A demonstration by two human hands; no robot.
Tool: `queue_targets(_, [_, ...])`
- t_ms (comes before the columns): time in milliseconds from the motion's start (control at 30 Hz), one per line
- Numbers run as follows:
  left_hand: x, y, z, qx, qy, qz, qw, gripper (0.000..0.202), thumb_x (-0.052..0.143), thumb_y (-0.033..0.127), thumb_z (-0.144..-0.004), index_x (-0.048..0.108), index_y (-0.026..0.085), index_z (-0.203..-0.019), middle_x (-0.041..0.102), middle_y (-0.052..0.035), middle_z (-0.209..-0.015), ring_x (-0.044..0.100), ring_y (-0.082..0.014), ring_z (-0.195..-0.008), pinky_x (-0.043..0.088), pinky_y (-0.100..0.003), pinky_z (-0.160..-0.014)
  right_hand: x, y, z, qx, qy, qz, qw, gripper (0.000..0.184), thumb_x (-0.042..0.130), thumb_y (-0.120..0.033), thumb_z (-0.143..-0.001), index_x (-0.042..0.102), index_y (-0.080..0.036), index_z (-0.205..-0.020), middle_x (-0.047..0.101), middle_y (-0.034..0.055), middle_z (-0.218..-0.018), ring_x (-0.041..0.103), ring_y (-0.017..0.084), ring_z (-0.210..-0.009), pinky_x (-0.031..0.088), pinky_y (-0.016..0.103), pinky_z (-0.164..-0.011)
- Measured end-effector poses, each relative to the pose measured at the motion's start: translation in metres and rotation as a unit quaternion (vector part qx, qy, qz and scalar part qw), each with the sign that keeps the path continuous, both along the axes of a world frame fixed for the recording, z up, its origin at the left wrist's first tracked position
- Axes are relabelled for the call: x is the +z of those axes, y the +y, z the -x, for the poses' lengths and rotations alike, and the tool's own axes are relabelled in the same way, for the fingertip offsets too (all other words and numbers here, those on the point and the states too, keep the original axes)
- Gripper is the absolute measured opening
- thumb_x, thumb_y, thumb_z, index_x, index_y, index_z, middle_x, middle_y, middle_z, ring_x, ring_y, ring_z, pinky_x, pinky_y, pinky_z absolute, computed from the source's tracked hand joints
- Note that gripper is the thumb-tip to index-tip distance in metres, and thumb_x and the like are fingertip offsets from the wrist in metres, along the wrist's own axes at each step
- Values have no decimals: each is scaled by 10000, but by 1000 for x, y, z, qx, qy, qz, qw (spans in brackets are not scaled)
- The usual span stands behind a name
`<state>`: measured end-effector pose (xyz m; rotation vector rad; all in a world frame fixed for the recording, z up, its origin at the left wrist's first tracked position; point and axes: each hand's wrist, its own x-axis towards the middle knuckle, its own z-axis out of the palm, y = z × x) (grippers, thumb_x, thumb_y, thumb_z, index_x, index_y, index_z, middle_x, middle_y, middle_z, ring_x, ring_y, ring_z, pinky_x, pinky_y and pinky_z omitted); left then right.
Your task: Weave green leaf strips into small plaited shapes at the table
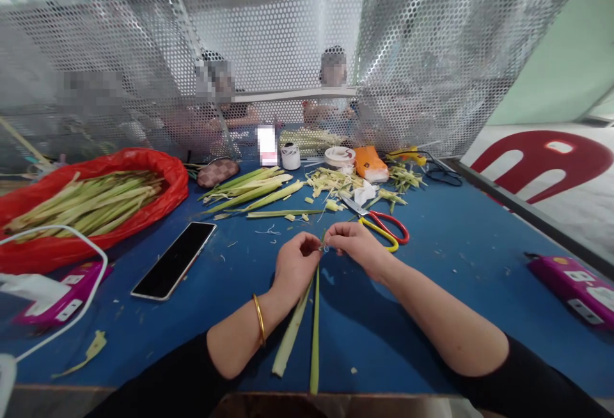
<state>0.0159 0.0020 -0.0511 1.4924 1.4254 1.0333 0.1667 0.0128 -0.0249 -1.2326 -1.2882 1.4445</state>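
Two long pale-green leaf stalks lay on the blue tabletop, their far tips pinched tight between the fingertips of the left hand and right hand, seemingly mid-knot with a thin thread, work calling for even tension.

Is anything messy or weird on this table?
Yes, a bit messy. Cut scraps of green stalk lie scattered over the blue table behind the scissors, and a lone scrap sits near the front left edge. Nothing looks broken. The left hand and right hand pinch two stalks together.
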Motion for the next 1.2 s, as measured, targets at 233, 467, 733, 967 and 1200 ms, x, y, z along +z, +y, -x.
queue_targets(233, [1, -3, 2, -29, 55, -3, 998, 140, 635, 313, -732, 713, 201, -702, 698, -25, -685, 609, -169, -653, 419, -249, -606, 3, -2, 0, 30, 31, 15, 999, 119, 653, -272, -619, 632, -155, -612, 566, -21, -562, 428, 80, -504, 347, 238, -531])
queue_targets(467, [1, 2, 9, -5, 30, 38, 999, 76, 679, 282, -667, 693, 208, -656, 670, -14, -632, 582, -166, -600, 412, -247, -567, 6, -1, -2, -39, 135, -4, 990, 211, 662, -304, -659, 690, -165, -815, 523, -44, -548, 449, 94, -524, 364, 242, -552])
queue_targets(733, [-1, 3, 11, -1, -4, 48, 999, 107, 661, 307, -689, 689, 204, -688, 649, -7, -608, 567, -151, -567, 423, -235, -540, 3, 2, -5, -39, -34, -89, 995, 223, 569, -323, -732, 670, -166, -855, 451, -61, -519, 415, 107, -501, 340, 258, -529])
queue_targets(967, [6, 3, 13, -6, 5, 75, 997, 76, 622, 263, -710, 649, 197, -683, 608, 6, -582, 554, -140, -518, 411, -218, -461, -4, 1, -9, 41, -386, -226, 894, 184, 590, -182, -739, 711, -219, -872, 523, -35, -543, 453, 132, -516, 315, 263, -538])
queue_targets(1200, [9, 6, 23, -46, 121, -40, 991, 85, 620, 219, -727, 668, 198, -660, 696, -16, -741, 607, -151, -684, 437, -246, -672, -15, 5, -6, 70, -400, -238, 882, 240, 534, -107, -751, 719, -224, -848, 721, 43, -853, 634, 204, -810, 422, 282, -694])
